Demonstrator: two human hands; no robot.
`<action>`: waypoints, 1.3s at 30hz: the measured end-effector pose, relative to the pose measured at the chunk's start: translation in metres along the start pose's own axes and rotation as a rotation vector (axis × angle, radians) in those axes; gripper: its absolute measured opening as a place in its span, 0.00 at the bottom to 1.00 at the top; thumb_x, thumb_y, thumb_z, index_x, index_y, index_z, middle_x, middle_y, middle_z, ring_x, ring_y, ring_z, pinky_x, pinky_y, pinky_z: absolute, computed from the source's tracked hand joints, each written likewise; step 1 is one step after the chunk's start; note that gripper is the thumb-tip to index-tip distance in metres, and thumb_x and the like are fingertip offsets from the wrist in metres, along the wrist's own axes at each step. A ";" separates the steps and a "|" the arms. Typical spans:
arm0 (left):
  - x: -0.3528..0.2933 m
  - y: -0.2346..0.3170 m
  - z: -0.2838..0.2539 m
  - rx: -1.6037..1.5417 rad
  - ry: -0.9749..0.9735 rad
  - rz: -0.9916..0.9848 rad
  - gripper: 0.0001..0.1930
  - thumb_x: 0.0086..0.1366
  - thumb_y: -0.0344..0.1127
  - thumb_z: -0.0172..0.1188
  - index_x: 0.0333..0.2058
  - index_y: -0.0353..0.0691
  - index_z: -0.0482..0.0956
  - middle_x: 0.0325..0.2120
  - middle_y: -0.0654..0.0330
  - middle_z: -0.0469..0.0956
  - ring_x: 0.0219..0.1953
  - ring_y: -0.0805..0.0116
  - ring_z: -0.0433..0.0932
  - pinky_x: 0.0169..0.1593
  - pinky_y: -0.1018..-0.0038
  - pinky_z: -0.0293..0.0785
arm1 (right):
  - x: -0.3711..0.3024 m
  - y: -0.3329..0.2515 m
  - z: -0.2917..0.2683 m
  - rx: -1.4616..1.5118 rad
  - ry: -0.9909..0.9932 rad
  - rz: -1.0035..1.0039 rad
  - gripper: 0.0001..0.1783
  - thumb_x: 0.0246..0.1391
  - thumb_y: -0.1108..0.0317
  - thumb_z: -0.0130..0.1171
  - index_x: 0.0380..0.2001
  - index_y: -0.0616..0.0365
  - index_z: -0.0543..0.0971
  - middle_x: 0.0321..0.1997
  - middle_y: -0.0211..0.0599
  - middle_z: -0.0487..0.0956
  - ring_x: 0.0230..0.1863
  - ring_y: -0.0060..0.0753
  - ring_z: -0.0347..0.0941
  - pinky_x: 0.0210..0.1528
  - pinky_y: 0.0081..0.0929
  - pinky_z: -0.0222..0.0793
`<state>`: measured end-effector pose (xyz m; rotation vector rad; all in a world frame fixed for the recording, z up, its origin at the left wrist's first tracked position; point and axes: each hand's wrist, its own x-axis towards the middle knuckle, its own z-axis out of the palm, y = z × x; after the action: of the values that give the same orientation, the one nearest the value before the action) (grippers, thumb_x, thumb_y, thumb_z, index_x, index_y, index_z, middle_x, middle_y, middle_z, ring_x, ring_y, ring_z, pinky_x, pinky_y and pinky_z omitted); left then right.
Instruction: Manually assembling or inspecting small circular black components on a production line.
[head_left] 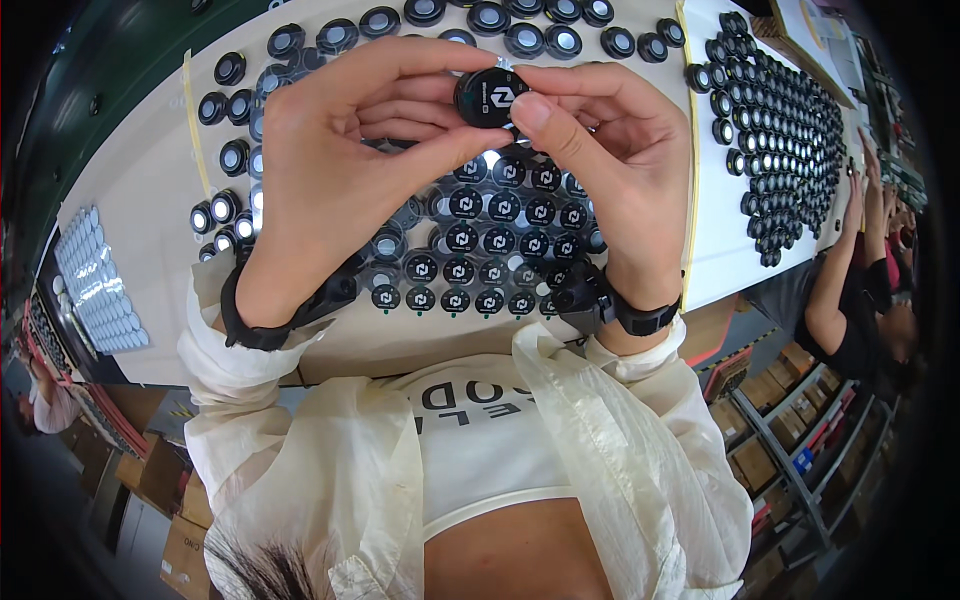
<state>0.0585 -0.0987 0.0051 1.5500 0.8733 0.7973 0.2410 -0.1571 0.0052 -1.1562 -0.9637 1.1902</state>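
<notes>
Between both hands, above the table, is a round black disc with a white emblem on its face. My left hand pinches its left side with thumb and fingers. My right hand grips the right edge, its thumb lying over part of the face. A small clear, shiny bit shows at the disc's top edge; what it is I cannot tell. Below the hands lies a clear sheet of round black labels in rows, bearing the same white emblem. My hands hide part of the sheet.
Black round pieces with silvery centres stand along the table's far side and left. More black pieces crowd a white surface at right. A sheet of pale discs lies far left. Another person works at right; shelves with boxes stand nearby.
</notes>
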 end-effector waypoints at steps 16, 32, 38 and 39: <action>-0.001 0.000 0.003 -0.018 -0.006 -0.003 0.22 0.53 0.16 0.69 0.49 0.31 0.80 0.39 0.53 0.83 0.38 0.68 0.85 0.44 0.78 0.82 | 0.000 -0.001 -0.004 0.003 -0.002 0.021 0.10 0.54 0.79 0.66 0.40 0.69 0.82 0.37 0.43 0.85 0.38 0.23 0.82 0.41 0.15 0.78; -0.002 -0.004 0.005 0.120 0.033 0.024 0.21 0.54 0.19 0.70 0.48 0.32 0.82 0.38 0.55 0.84 0.38 0.70 0.85 0.45 0.80 0.81 | -0.004 0.004 0.005 -0.340 0.096 -0.093 0.07 0.51 0.76 0.69 0.35 0.65 0.85 0.29 0.35 0.83 0.27 0.18 0.78 0.28 0.14 0.73; 0.002 -0.004 -0.002 0.225 -0.003 0.036 0.21 0.55 0.20 0.70 0.49 0.35 0.82 0.37 0.56 0.84 0.38 0.72 0.84 0.45 0.82 0.80 | -0.001 0.009 0.008 -0.644 0.061 -0.359 0.10 0.51 0.75 0.67 0.39 0.64 0.84 0.29 0.38 0.81 0.26 0.29 0.77 0.30 0.21 0.74; 0.007 -0.004 -0.005 0.226 -0.002 0.040 0.21 0.55 0.20 0.70 0.49 0.35 0.82 0.37 0.56 0.84 0.38 0.72 0.84 0.45 0.82 0.80 | 0.000 0.011 0.006 -0.671 0.029 -0.357 0.12 0.53 0.74 0.66 0.42 0.63 0.84 0.32 0.40 0.81 0.28 0.31 0.78 0.33 0.23 0.75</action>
<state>0.0572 -0.0900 0.0016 1.7701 0.9592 0.7445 0.2330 -0.1562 -0.0044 -1.4281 -1.5370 0.5649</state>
